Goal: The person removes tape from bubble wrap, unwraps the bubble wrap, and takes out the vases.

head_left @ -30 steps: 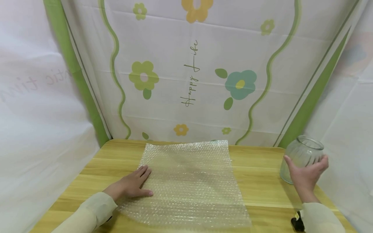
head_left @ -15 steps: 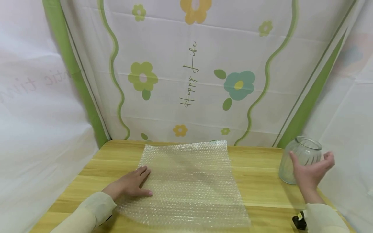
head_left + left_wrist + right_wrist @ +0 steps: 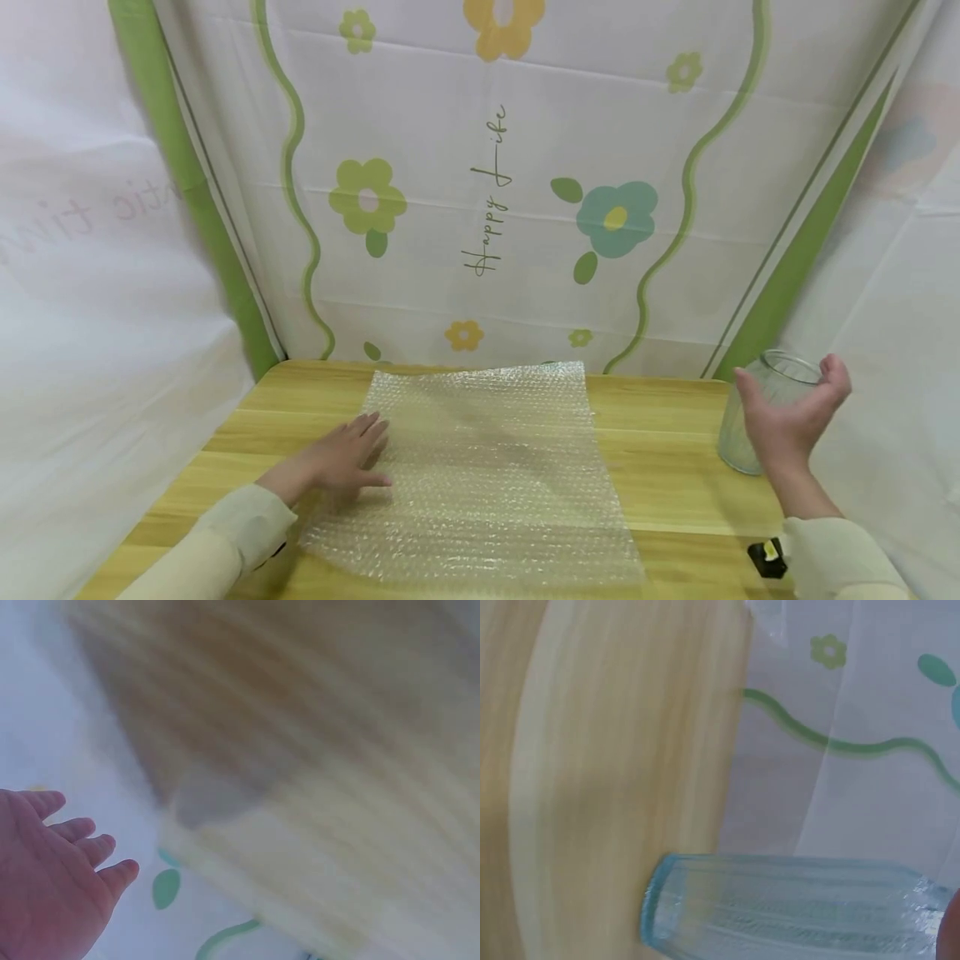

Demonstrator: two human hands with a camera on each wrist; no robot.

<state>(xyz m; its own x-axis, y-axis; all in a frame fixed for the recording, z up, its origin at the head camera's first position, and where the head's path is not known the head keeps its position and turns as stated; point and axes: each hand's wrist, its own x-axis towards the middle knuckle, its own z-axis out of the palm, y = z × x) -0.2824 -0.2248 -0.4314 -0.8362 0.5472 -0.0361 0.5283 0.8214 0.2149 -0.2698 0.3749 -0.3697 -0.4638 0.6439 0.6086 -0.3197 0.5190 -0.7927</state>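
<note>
A sheet of bubble wrap (image 3: pixel 487 475) lies spread over the middle of the wooden table. Over its left edge is my left hand (image 3: pixel 341 458), fingers straight and spread, seemingly a little above it; the left wrist view shows that palm (image 3: pixel 49 889) with nothing in it. A clear ribbed glass jar (image 3: pixel 738 433) stands upright at the table's far right. My right hand (image 3: pixel 791 421) is in front of the jar, thumb and fingers spread wide on either side near its rim; contact cannot be made out. In the right wrist view a fingertip (image 3: pixel 949 930) overlaps the jar's neck.
The wooden table (image 3: pixel 667 492) ends at the back against a white curtain (image 3: pixel 420 100) with printed flowers. More white cloth hangs at both sides, close beside the jar on the right. A small black object (image 3: pixel 767 557) shows by the right cuff.
My right hand first shifted right, off the jar's side, then rose and came back left toward its rim. The left hand has lifted slightly. The jar and bubble wrap stay put.
</note>
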